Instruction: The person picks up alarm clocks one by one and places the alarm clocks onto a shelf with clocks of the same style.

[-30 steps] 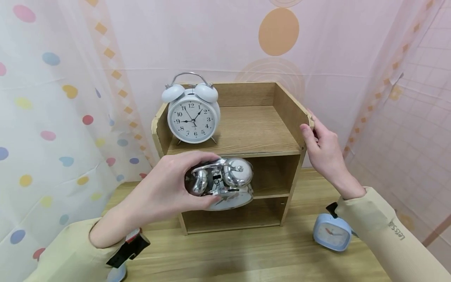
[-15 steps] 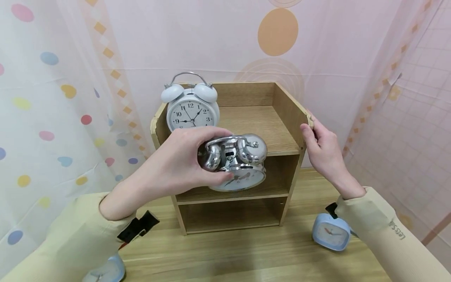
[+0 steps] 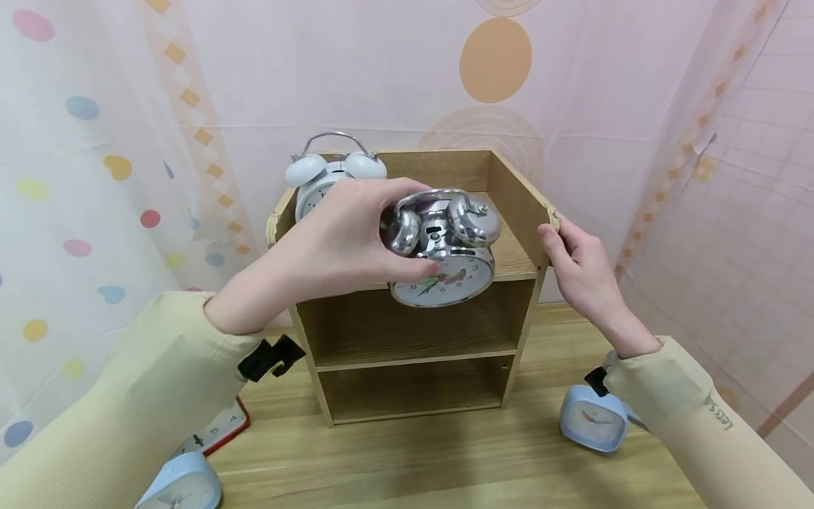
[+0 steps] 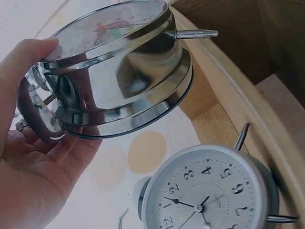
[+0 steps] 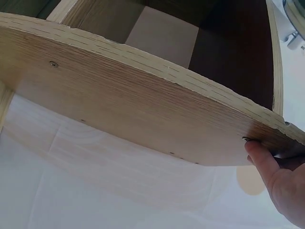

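Note:
My left hand [image 3: 343, 244] grips a silver twin-bell alarm clock [image 3: 454, 272] by its side, thumb on the face rim and fingers behind. The clock hangs in the air before the shelf's top level, its bells toward me and its face tilted down. In the left wrist view the silver clock [image 4: 124, 81] shows its chrome body and a leg. A white twin-bell alarm clock [image 3: 311, 185] stands at the top left of the wooden shelf [image 3: 416, 365], partly hidden by my left hand. My right hand [image 3: 581, 272] holds the shelf's right side panel near its upper front corner.
A light blue clock [image 3: 593, 418] stands on the wooden table [image 3: 381, 466] at the right. Another light blue clock [image 3: 184, 484] is at the front left, beside a red-edged clock [image 3: 222, 428] partly under my sleeve. A patterned curtain [image 3: 381, 71] hangs behind the shelf.
My left hand has raised the silver alarm clock up and to the right, from before the middle compartment to the top level's front. My right hand has stayed on the side panel.

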Demonstrator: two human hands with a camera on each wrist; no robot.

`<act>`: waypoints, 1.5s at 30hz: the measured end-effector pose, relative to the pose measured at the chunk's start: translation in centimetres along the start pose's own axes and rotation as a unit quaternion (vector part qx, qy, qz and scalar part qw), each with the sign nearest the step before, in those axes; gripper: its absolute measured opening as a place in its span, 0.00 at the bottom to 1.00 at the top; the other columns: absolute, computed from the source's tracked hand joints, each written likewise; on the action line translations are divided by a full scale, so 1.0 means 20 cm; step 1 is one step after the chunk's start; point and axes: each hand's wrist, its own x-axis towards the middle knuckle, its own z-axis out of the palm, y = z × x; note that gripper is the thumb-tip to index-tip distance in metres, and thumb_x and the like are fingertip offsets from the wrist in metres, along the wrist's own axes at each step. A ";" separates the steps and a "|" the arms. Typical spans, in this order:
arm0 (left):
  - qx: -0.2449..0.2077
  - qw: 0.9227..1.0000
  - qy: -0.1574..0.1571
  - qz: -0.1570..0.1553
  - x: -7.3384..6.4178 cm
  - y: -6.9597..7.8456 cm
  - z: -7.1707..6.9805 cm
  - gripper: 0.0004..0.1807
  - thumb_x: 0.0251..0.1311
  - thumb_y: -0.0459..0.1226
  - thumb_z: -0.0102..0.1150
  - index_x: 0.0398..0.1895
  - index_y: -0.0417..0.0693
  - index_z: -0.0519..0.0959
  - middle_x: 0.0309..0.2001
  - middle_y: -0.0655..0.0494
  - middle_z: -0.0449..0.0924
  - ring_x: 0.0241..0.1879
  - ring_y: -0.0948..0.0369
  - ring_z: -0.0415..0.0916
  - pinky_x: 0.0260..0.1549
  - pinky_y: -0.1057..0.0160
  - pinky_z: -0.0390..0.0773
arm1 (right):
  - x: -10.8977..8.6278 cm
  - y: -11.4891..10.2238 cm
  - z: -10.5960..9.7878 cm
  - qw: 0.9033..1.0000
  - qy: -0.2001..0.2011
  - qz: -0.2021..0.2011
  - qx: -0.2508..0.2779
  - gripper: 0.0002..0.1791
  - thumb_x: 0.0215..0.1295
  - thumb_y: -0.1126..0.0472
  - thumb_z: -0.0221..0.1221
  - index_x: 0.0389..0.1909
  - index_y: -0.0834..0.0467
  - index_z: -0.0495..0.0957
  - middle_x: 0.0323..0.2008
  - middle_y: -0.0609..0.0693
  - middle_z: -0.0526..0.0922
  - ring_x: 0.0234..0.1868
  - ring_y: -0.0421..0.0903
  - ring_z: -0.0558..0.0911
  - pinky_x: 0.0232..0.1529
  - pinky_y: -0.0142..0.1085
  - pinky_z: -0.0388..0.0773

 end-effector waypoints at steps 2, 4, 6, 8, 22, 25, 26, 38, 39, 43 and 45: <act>0.006 1.000 -0.007 -0.003 0.03 0.00 0.00 0.29 0.51 0.43 0.78 0.58 0.45 0.83 0.46 0.54 0.90 0.44 0.59 0.84 0.47 0.59 0.83 | 0.00 0.00 0.00 1.000 0.002 0.003 -0.004 0.27 0.84 0.49 0.49 0.75 0.57 0.72 0.63 0.61 0.84 0.45 0.27 0.73 0.47 0.15 0.67; 0.013 1.000 -0.013 -0.003 0.06 0.01 -0.01 0.30 0.52 0.43 0.78 0.58 0.45 0.83 0.45 0.54 0.90 0.43 0.59 0.85 0.46 0.59 0.83 | 0.00 0.00 0.00 1.000 0.003 0.004 -0.010 0.26 0.85 0.49 0.48 0.74 0.58 0.73 0.53 0.61 0.86 0.40 0.30 0.73 0.41 0.19 0.68; 0.021 1.000 -0.016 -0.005 0.08 0.01 -0.01 0.30 0.51 0.44 0.78 0.59 0.46 0.83 0.46 0.54 0.91 0.44 0.59 0.85 0.47 0.59 0.83 | 0.00 0.00 0.01 1.000 0.002 0.005 -0.015 0.26 0.85 0.49 0.48 0.73 0.59 0.74 0.38 0.60 0.81 0.32 0.35 0.69 0.32 0.26 0.65; 0.027 0.999 -0.020 -0.008 0.11 0.01 -0.02 0.31 0.50 0.44 0.78 0.60 0.46 0.83 0.48 0.53 0.91 0.45 0.58 0.85 0.48 0.58 0.82 | 0.00 0.00 0.01 1.000 0.002 0.006 -0.019 0.26 0.85 0.50 0.48 0.72 0.59 0.75 0.33 0.57 0.76 0.28 0.37 0.66 0.28 0.29 0.63; 0.021 0.997 -0.057 -0.045 0.27 -0.02 -0.05 0.35 0.52 0.46 0.77 0.64 0.47 0.80 0.56 0.52 0.87 0.54 0.57 0.81 0.57 0.57 0.81 | -0.01 -0.02 0.04 1.000 0.004 0.013 -0.012 0.26 0.85 0.49 0.48 0.69 0.61 0.78 0.62 0.63 0.85 0.45 0.30 0.75 0.45 0.16 0.70; 0.023 0.996 -0.068 -0.053 0.30 -0.03 -0.04 0.36 0.52 0.46 0.77 0.66 0.47 0.79 0.55 0.51 0.87 0.53 0.57 0.81 0.55 0.58 0.81 | -0.01 -0.02 0.04 1.000 0.005 0.013 -0.014 0.26 0.85 0.49 0.47 0.69 0.61 0.77 0.62 0.64 0.85 0.48 0.33 0.78 0.45 0.15 0.70; 0.023 0.996 -0.071 -0.056 0.31 -0.03 -0.04 0.36 0.53 0.46 0.76 0.66 0.47 0.79 0.55 0.51 0.87 0.53 0.57 0.80 0.54 0.58 0.81 | -0.01 -0.02 0.04 1.000 0.005 0.012 -0.014 0.26 0.85 0.49 0.47 0.69 0.61 0.77 0.62 0.64 0.85 0.49 0.35 0.79 0.46 0.14 0.70; 0.023 0.993 -0.096 -0.064 0.42 -0.07 0.01 0.34 0.53 0.46 0.76 0.64 0.46 0.80 0.54 0.51 0.86 0.52 0.57 0.78 0.54 0.60 0.79 | -0.01 -0.02 0.05 1.000 0.007 0.009 -0.005 0.26 0.85 0.50 0.47 0.69 0.63 0.77 0.63 0.65 0.84 0.58 0.52 0.83 0.50 0.11 0.69; 0.023 0.993 -0.099 -0.066 0.42 -0.08 0.01 0.33 0.53 0.46 0.76 0.63 0.46 0.80 0.54 0.50 0.86 0.52 0.57 0.77 0.54 0.60 0.78 | -0.02 -0.02 0.05 1.000 0.007 0.008 -0.003 0.25 0.85 0.51 0.48 0.69 0.63 0.77 0.62 0.66 0.84 0.59 0.54 0.83 0.50 0.11 0.69; 0.020 0.991 -0.111 -0.068 0.44 -0.08 0.02 0.32 0.54 0.45 0.75 0.63 0.45 0.80 0.53 0.50 0.86 0.51 0.57 0.77 0.53 0.60 0.78 | -0.02 -0.03 0.06 1.000 0.008 0.010 -0.001 0.25 0.85 0.51 0.47 0.69 0.64 0.77 0.63 0.66 0.83 0.61 0.58 0.83 0.51 0.11 0.68; 0.020 0.991 -0.114 -0.069 0.45 -0.08 0.02 0.32 0.54 0.45 0.75 0.63 0.44 0.80 0.53 0.50 0.86 0.51 0.58 0.77 0.53 0.61 0.78 | -0.02 -0.03 0.06 1.000 0.010 0.010 -0.001 0.25 0.85 0.52 0.47 0.68 0.64 0.77 0.63 0.66 0.84 0.61 0.57 0.83 0.51 0.11 0.68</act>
